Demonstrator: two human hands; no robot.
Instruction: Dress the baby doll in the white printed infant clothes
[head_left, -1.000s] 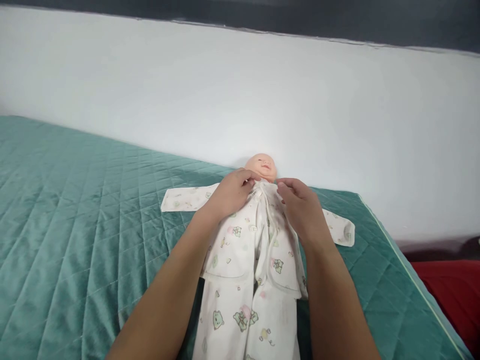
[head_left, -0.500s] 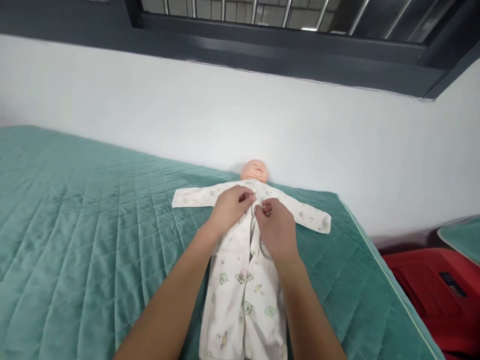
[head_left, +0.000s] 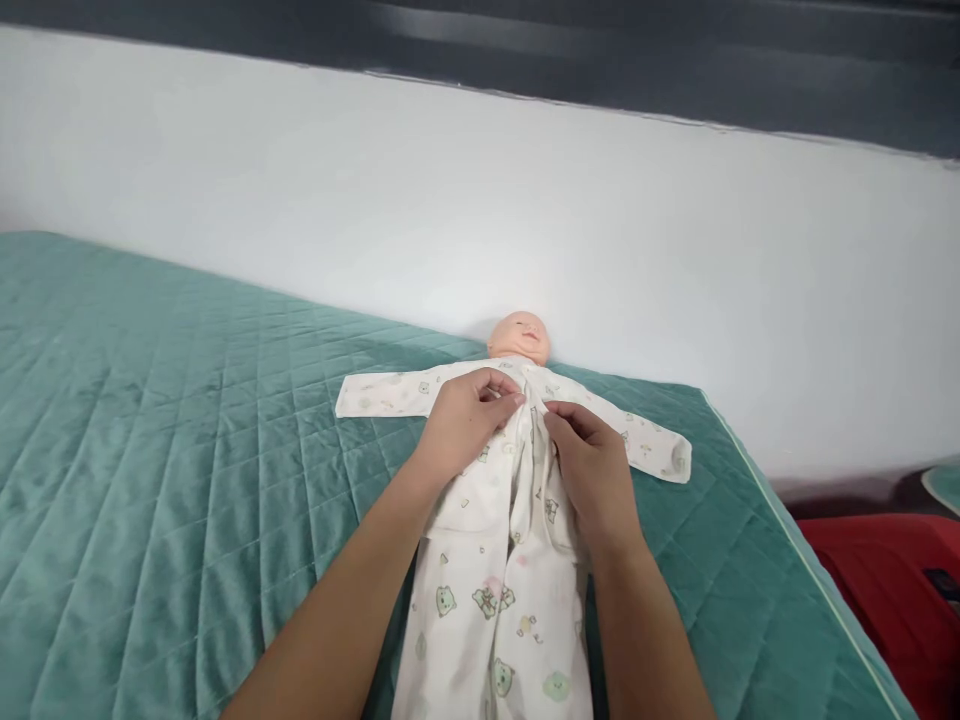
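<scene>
A baby doll [head_left: 519, 336] lies on its back, dressed in a white cotton jacket [head_left: 469, 500] and matching trousers [head_left: 457, 620] printed with small bears. The jacket's sleeves stretch out to both sides. At the chest, my left hand [head_left: 470, 415] pinches the jacket's left front edge between thumb and fingers. My right hand [head_left: 589, 465] pinches the opposite front edge a little lower and to the right. Between the hands the front parts in a narrow gap with folds. Fasteners at my fingertips are too small to make out.
A green quilted bedspread [head_left: 187, 450] lies under the doll, with its piped edge running down the right. The white wall [head_left: 300, 190] rises just behind the doll's head. A red plastic object [head_left: 885, 590] stands beyond the bed's right edge, and a dark window frame [head_left: 525, 50] is above.
My right hand has moved right, pulling its jacket edge out, so the front gapes more. My left hand stays at the chest. The camera view has tilted down and closer.
</scene>
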